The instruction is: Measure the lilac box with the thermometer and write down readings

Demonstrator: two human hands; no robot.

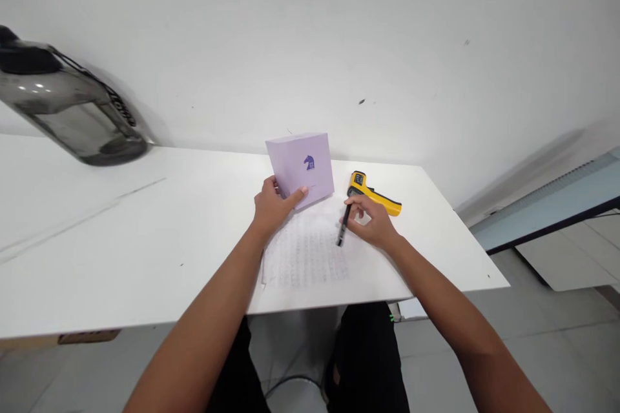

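My left hand [277, 203] grips a lilac box [305, 168] by its lower left side, the thumb across its front. A dark blue horse-head mark is printed on that front. In my right hand [372, 222] a black pen [343, 226] is pinched between thumb and fingers, its lower end pointing down over the paper. Under both hands lies a white sheet [305, 255] covered with rows of small marks too fine to read. Just behind my right hand a yellow and black pistol-shaped device [385, 201], which looks like an infrared thermometer, rests on the table.
A large grey see-through bottle [77, 110] with a black lid stands at the far left, against the white wall [310, 45]. The white table [121, 239] ends on the right near a blue-grey panel [547, 206]. My legs are below the front edge.
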